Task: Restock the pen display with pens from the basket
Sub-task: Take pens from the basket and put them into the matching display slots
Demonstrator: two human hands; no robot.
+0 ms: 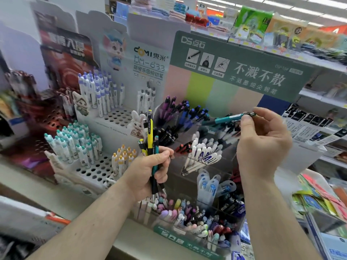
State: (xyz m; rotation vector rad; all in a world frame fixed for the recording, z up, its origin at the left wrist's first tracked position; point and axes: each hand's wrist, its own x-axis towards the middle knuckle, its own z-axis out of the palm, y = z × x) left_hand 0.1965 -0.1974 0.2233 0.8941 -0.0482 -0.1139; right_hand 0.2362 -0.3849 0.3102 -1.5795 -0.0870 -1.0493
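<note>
nearest my camera, the left hand (150,171) curls its fingers tight around a bunch of upright pens (151,147), yellow, teal and black barrels standing out of the fist, the tallest a yellow pen with a black clip. to the right and a little higher, the right hand (262,139) pinches the end of a single teal pen (228,118) between thumb and forefinger, its other fingers loosely curled; the pen lies nearly level, its far end pointing left over the clear plastic pen display (204,177). i can see that display's tiers holding blue and purple pens at the top, white pens with blue lettering (203,155) in the middle, and pastel-capped pens (180,212) in the front bin. the basket does not appear in my view. left of the hands stands a white cardboard rack with round holes (97,171), carrying teal-capped, yellow-capped and purple-capped white pens. behind the display rises a dark green header card with white chinese lettering (244,72). farther back, blurred store shelves (262,30) carry packaged goods.
</note>
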